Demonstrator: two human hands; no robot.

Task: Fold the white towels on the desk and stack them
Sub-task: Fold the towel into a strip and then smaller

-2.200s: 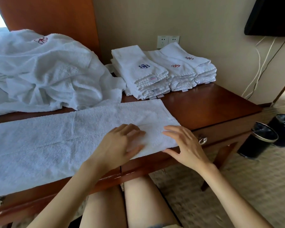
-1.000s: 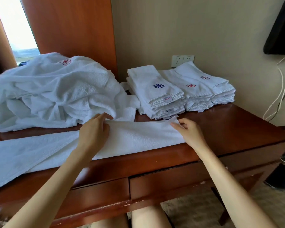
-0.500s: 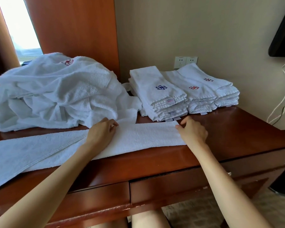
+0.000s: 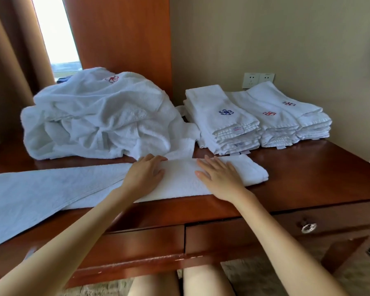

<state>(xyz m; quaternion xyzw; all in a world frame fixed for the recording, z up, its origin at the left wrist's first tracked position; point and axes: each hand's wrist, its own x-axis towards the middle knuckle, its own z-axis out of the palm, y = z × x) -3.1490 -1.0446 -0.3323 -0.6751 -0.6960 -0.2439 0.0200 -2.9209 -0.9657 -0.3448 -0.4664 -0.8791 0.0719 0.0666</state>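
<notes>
On desk (image 4: 308, 178) front: left hand (image 4: 146, 174), right hand (image 4: 219, 178) spread flat atop towel (image 4: 179, 180), seemingly folded lengthwise.

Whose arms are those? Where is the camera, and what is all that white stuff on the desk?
There is no machine here, just a person. The camera sits on their head and looks down, so you see their own two arms reaching in from the bottom of the picture. The left hand and right hand lie flat with straight fingers, pressing on a long white towel spread along the wooden desk. Neither hand grips anything. Behind the left hand is a big crumpled pile of towels, not yet folded. To its right, by the wall, stand neat stacks of folded towels with small blue and red flower marks.
</notes>
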